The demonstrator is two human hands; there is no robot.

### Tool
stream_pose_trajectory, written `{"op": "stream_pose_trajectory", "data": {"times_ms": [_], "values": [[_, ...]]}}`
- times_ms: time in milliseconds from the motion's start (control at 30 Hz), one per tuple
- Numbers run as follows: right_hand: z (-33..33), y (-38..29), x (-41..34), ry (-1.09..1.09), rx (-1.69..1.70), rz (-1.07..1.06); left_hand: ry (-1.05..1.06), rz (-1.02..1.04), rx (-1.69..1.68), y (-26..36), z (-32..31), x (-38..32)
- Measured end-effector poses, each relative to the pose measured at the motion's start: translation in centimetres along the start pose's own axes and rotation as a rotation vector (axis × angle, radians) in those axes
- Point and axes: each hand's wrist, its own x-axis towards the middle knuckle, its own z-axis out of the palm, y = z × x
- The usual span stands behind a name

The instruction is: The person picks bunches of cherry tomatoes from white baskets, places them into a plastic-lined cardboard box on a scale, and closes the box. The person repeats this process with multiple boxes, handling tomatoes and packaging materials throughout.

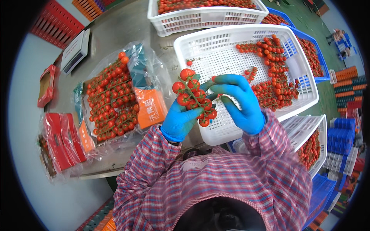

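Note:
My left hand (180, 119), in a blue glove, holds a truss of cherry tomatoes (194, 96) by its green stem. Beside it, my right hand (242, 102), also gloved in blue, has its thumb and fingers apart, with fingertips close to the truss. Bits of red show by these fingertips; whether they are touched cannot be made out. Both hands are over the near left side of a white perforated plastic crate (222, 55), where more tomato trusses (274, 66) lie mostly to the right. Left of my hands, an open carton lined with a clear plastic bag holds rows of tomato trusses (112, 101).
A white scale (75, 50) and a small red box (46, 85) stand on the metal table (121, 33). Red packaging under clear plastic (63, 138) lies at the near left. Another tomato-filled white crate (208, 17) is behind. Blue crates (323, 62) stand on the right.

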Motion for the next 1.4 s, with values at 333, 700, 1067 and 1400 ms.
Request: {"op": "stream_pose_trajectory", "data": {"times_ms": [333, 700, 1067, 1400], "values": [[7.2, -3.2, -1.5, 0.04, 0.031, 0.131, -0.104, 0.151, -0.091, 1.4, -2.3, -5.3], [14.1, -5.1, 0.9, 0.091, 1.039, 0.418, -0.084, 0.409, 0.851, 5.4, -2.6, -11.2], [14.8, -2.3, 0.4, -0.327, 2.171, 0.494, 0.088, 0.474, 0.413, 9.1, -3.1, -11.4], [12.2, -3.3, 0.3, -0.304, 1.921, 0.663, 0.222, 0.676, 1.141, 10.4, -1.4, -9.4]]}}
